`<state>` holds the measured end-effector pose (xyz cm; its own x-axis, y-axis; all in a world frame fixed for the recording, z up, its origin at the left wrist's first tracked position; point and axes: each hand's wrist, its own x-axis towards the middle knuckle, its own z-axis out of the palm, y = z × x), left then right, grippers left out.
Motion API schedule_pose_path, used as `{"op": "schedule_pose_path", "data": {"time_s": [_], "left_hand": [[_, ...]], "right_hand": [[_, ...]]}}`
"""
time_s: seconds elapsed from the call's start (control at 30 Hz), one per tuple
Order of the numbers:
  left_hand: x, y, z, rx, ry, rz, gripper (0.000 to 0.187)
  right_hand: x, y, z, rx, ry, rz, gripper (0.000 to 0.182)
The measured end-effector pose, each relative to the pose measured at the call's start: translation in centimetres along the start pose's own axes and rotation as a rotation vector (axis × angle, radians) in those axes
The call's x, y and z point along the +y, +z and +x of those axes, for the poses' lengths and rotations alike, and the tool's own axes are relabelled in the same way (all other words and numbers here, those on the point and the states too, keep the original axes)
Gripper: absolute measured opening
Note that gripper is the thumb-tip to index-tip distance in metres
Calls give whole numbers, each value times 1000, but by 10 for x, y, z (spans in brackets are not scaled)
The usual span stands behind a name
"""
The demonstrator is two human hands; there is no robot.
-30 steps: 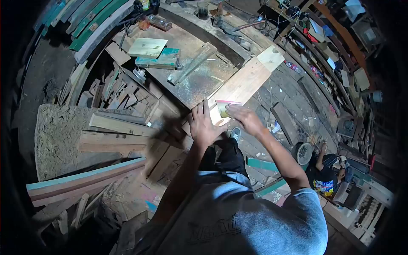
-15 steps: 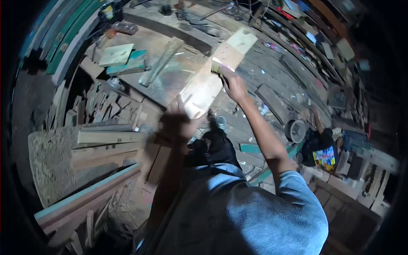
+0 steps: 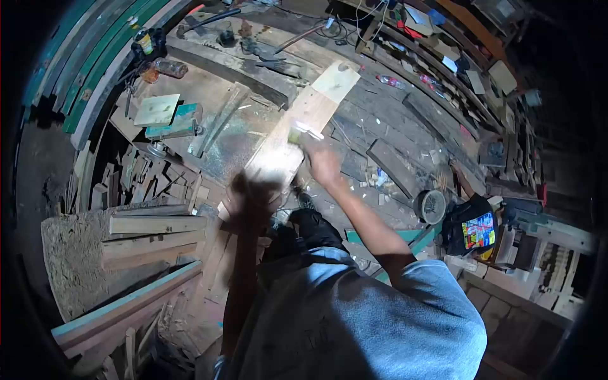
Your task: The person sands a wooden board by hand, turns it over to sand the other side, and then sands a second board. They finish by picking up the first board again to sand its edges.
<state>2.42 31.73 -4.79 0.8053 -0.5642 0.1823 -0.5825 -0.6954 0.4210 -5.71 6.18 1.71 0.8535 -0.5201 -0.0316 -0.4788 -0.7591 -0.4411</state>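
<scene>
Now we press our blurred right hand (image 3: 322, 161) w/ a small flat sanding pad (image 3: 297, 134) on the long pale wood plank (image 3: 297, 126); left hand (image 3: 248, 196) grips its near end, fingers blurred.

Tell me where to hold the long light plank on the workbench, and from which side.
Probably at its near end, from the person's side: the plank lies slanting away over the workbench, and that end juts past the bench edge. The left hand is there, blurred; the right hand is at its right edge.
</scene>
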Motion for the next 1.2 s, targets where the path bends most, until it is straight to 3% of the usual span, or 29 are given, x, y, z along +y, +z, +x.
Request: {"op": "schedule_pose_path", "data": {"time_s": [0.03,0.07,0.1,0.17,0.27,0.3,0.33,0.37,0.4,0.47,0.5,0.53,0.67,0.7,0.77,0.83,0.93,1.0,1.07,1.13,1.2], "left_hand": [[7,-10,3,-22,41,78,116],[13,-20,6,-41,84,155,115],[20,-31,10,-56,128,231,115],[27,-42,11,-20,60,136,116],[27,-36,7,-16,0,150,115],[22,-29,8,-14,-17,171,114],[14,-19,4,41,13,214,118],[17,-27,8,-27,-49,186,119],[27,-41,13,-104,-103,150,120],[42,-51,13,-60,-61,100,124],[48,-55,17,-113,-111,42,126],[51,-56,16,-108,-105,54,128],[50,-56,18,-11,17,113,126],[48,-53,19,-8,6,115,124],[47,-50,15,-10,-25,126,121],[56,-57,17,-100,-101,106,115],[56,-58,18,-115,-105,164,114],[60,-62,17,-143,-146,159,115],[63,-59,19,-170,-164,145,118],[59,-55,17,-193,-190,141,122],[58,-58,18,-206,-236,85,127]], "right_hand": [[13,47,-20,229,-445,149,46],[-6,45,-41,-94,-343,184,45],[21,58,-37,-252,-734,79,39],[40,42,-5,-75,-592,341,33],[34,4,27,42,-14,193,40],[31,33,19,174,-78,175,43],[29,53,0,51,-183,272,45],[27,66,-11,-75,-287,368,48],[24,76,-5,-56,-458,459,46],[42,85,2,-21,-759,614,44],[39,36,17,-142,-753,603,51],[59,30,45,-100,-643,633,52],[43,-5,49,374,-448,413,52],[28,17,28,269,-315,277,52],[-5,9,-14,243,-669,640,43],[44,61,1,176,-861,412,38],[55,5,33,0,-414,605,27],[60,11,44,387,-557,307,27],[23,10,20,309,-508,557,26],[44,88,-9,-99,-633,769,33],[40,69,-1,-279,-778,853,34]]}}
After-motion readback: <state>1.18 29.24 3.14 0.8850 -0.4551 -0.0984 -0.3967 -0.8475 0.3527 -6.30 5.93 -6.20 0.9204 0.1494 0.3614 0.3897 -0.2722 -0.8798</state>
